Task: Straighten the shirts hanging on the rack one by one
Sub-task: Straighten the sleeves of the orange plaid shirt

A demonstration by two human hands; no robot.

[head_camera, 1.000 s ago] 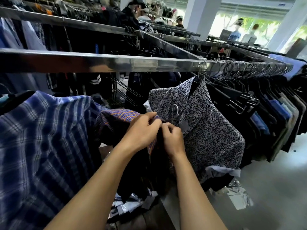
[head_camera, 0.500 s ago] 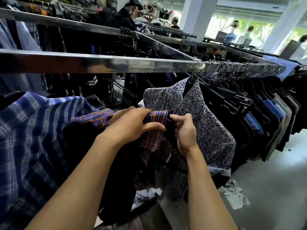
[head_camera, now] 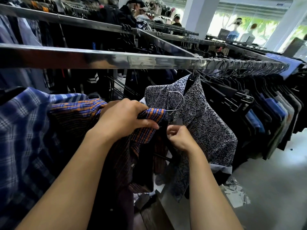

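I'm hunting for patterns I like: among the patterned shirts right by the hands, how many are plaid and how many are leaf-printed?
Plaid: 2 (blue-and-white plaid shirt, orange-and-blue plaid shirt)
Leaf-print: 1 (leaf-print shirt)
Total: 3

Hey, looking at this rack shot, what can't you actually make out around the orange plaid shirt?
Head view:
- What, if anything, the right hand pinches: its own curled fingers hide it.
- The hanger's body below the hook: orange plaid shirt and left hand cover it.
- Blue plaid shirt: cut by left edge.
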